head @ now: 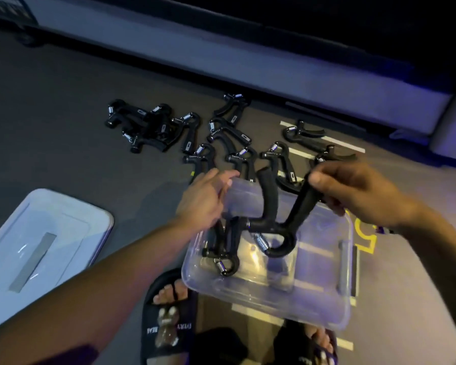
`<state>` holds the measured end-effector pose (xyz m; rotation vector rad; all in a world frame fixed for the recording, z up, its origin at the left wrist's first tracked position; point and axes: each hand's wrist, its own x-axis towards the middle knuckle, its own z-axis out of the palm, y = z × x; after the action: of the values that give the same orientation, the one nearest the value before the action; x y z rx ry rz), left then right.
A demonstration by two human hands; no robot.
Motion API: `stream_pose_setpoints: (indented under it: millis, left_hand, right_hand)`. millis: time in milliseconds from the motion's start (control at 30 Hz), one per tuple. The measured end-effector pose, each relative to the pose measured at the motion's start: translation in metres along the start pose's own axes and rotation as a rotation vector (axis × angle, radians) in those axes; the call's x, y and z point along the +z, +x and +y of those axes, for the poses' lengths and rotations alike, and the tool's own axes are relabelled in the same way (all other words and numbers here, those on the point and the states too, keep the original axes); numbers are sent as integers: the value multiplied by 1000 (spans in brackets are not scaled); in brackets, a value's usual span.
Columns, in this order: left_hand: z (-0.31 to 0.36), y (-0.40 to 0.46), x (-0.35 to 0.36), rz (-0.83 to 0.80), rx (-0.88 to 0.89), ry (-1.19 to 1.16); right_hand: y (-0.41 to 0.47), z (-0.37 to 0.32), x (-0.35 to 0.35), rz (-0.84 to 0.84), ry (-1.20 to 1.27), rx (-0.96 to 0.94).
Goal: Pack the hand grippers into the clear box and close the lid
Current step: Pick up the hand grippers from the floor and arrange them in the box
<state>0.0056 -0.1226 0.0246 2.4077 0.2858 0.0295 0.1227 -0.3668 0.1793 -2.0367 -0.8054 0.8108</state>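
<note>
Hand gripper point(277, 217), black with a steel spring, is hanging over the clear box point(327, 309), pinched by the right hand point(353, 191); left hand point(206, 198) is gripping the box's far rim. Sandal point(166, 325) beside the box is reading "EVERY".

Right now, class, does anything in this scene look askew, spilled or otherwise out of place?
Yes. The clear plastic box sits tilted, its far rim raised by the left hand. Many black spring hand grippers lie scattered in a loose heap on the grey floor, and the box's pale lid lies apart to the left.
</note>
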Motion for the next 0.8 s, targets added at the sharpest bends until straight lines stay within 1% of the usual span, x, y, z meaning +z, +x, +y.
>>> stream_pose_setpoints:
  millis: [67, 167, 267, 367, 500, 633, 733, 800]
  left_hand:
    - [2, 0, -4, -13, -4, -22]
    - [5, 0, -7, -41, -6, -4]
    - [2, 1, -3, -32, -13, 26]
    - [0, 1, 1, -7, -15, 36]
    - [0, 3, 2, 6, -23, 53]
    - [-1, 4, 5, 18, -32, 47]
    - [1, 5, 5, 22, -56, 40]
    - [2, 6, 4, 26, -50, 32]
  right_hand:
    - [-4, 5, 12, -99, -95, 29]
    - [-1, 20, 30, -141, -174, 84]
    - [10, 47, 51, -155, -226, 119]
    - [24, 75, 75, -171, -174, 133]
    - [49, 100, 110, -229, -178, 134]
    - [67, 127, 133, -313, -13, 257]
    - [72, 142, 137, -286, 6, 308]
    - [76, 146, 140, -231, -48, 287]
